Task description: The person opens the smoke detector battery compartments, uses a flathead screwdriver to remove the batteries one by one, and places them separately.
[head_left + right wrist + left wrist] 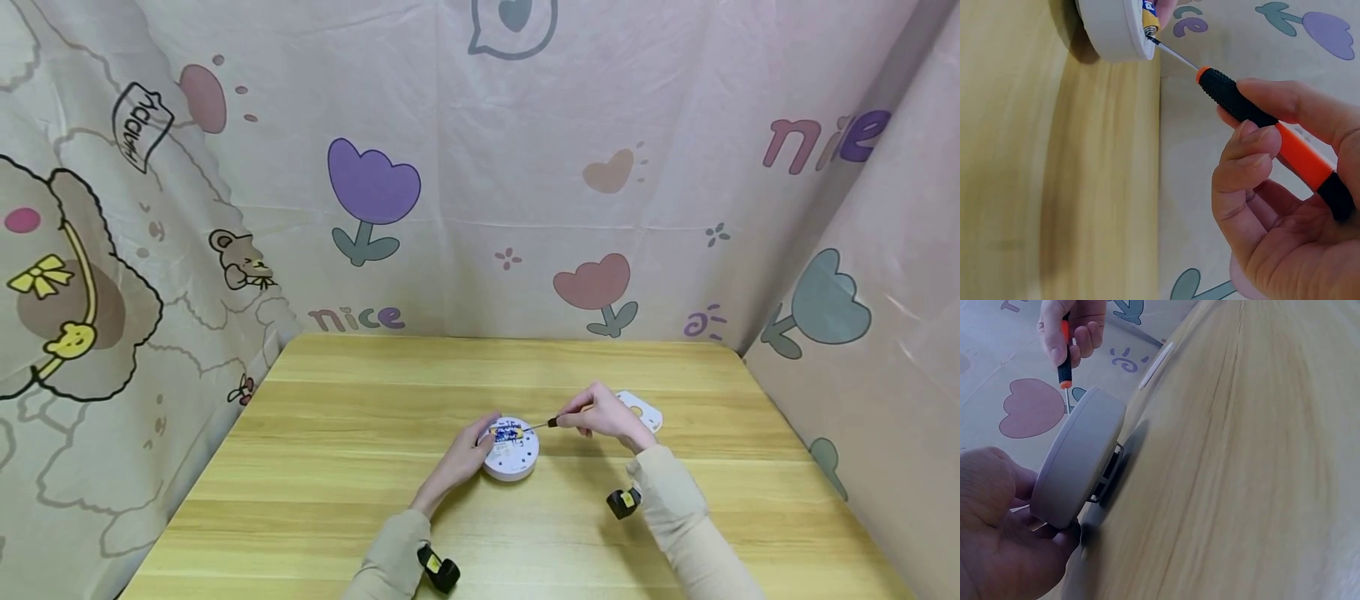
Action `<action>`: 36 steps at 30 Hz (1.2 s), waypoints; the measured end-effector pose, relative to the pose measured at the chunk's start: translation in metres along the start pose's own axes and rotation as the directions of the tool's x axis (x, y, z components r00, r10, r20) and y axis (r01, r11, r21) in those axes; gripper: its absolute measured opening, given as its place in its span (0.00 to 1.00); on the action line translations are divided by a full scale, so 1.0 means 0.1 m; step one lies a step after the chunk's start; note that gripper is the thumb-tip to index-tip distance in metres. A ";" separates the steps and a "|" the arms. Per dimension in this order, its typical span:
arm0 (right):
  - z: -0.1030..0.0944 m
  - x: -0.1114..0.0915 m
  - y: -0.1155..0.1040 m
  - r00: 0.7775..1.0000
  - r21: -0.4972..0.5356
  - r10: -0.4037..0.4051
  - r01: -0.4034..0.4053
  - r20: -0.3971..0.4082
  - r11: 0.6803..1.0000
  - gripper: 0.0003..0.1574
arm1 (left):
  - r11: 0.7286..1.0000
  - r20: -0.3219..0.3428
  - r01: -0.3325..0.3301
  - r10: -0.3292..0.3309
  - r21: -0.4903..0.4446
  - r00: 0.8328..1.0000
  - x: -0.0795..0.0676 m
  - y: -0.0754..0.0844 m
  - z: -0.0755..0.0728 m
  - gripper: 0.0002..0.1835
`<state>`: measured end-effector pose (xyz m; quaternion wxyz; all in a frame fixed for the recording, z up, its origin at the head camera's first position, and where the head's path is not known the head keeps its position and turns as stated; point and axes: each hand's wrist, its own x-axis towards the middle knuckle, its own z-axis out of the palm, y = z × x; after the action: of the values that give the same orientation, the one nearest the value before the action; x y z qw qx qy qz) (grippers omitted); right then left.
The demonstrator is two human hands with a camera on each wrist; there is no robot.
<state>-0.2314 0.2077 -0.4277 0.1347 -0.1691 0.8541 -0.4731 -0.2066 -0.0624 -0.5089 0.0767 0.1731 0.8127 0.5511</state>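
Note:
A round white smoke detector is held tilted by my left hand, fingers and thumb at its rim. In the left wrist view, its vented dome side faces the table. A blue and yellow battery sits in its upturned back. My right hand grips an orange and black screwdriver by the handle. The screwdriver's tip meets the end of the battery at the detector's edge. In the left wrist view the tip is hidden behind the detector's body.
A white plate with a round hole lies on the wooden table, beyond my right hand. Black cameras are strapped to both wrists. A printed curtain hangs behind the table and along its sides.

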 end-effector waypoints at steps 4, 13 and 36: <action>0.01 -0.03 0.04 1.000 0.034 0.003 -0.002 -0.007 0.999 0.11 | 1.000 0.003 0.003 -0.003 0.001 1.000 0.00 0.00 0.00 0.25; 0.02 -0.07 0.14 0.998 0.109 0.042 -0.037 -0.037 0.993 0.14 | 1.000 0.003 -0.003 0.003 0.013 1.000 -0.01 0.01 0.00 0.25; 0.05 -0.21 0.27 0.995 0.139 0.056 -0.045 -0.077 0.989 0.17 | 1.000 0.002 -0.016 0.016 0.011 1.000 -0.01 0.00 0.00 0.25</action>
<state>-0.2153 0.2260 -0.4519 0.1233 -0.1187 0.8283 -0.5335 -0.2056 -0.0627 -0.5094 0.0719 0.1804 0.8142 0.5471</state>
